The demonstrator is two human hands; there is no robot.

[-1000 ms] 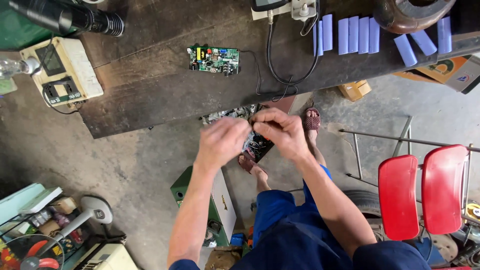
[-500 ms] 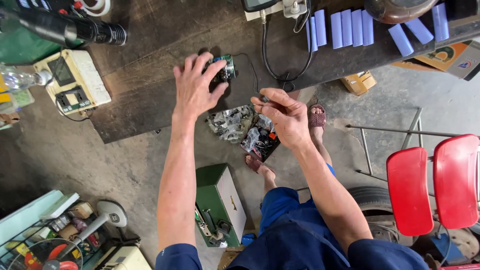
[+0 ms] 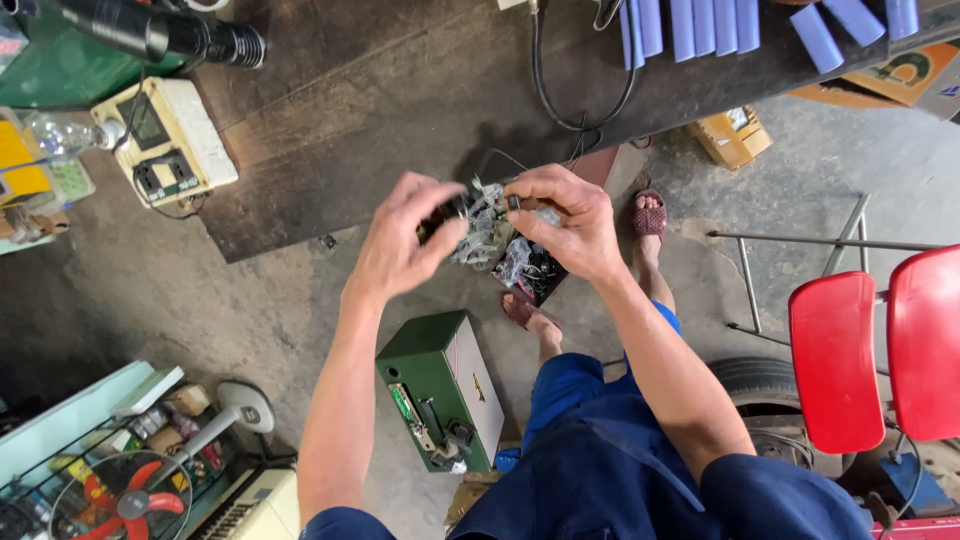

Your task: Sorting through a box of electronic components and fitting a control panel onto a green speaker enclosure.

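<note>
The left hand [image 3: 400, 245] has come back from the bench — both grips, with right hand [image 3: 565, 225], clasp the crumpled plastic bag [image 3: 490, 235].

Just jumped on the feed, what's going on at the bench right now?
A seated person holds a small dark board wrapped in a tangle of grey wires at the edge of the dark workbench. The right hand grips it while the left hand pinches at the wires. A green metal box sits on the floor below.
</note>
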